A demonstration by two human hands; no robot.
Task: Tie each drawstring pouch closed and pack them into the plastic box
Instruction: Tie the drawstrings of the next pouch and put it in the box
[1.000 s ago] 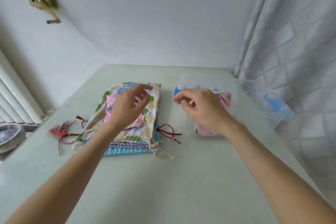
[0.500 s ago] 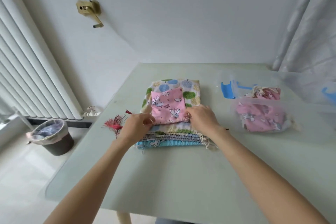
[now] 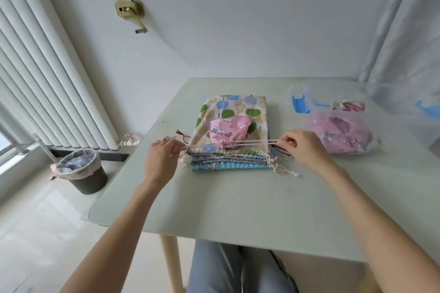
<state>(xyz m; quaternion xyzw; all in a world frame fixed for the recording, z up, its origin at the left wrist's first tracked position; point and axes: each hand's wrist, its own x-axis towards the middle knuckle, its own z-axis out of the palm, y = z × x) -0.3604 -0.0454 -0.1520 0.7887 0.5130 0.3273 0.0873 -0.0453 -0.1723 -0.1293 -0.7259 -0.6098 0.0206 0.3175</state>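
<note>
**Cinching the pink pouch on top of the stack**

The small pink pouch [image 3: 229, 134] sits on a stack of flat pouches [image 3: 232, 140] in the middle of the table [image 3: 238, 209], its mouth already gathered tight toward the person. The left hand [image 3: 162, 162] pinches the cream drawstrings [image 3: 252, 143] at one end and the right hand [image 3: 301, 148] pinches them at the other, fingers curled round the cords, which run taut and level between them.

To do this well, I judge the pull should stay even on both sides so the neck closes in the centre, then the cords should be crossed close to the gathered mouth and knotted before tension is let go.

The plastic box [image 3: 338, 126] stands just right of the stack and holds at least one pink pouch; its clear wall makes the rim hard to make out. Loose cord ends [image 3: 283, 170] from the lower pouches trail by the right wrist, and a red tassel [image 3: 162, 143] lies near the left fingers; either could get caught in the knot. A bin [image 3: 81, 173] stands on the floor, left.
</note>
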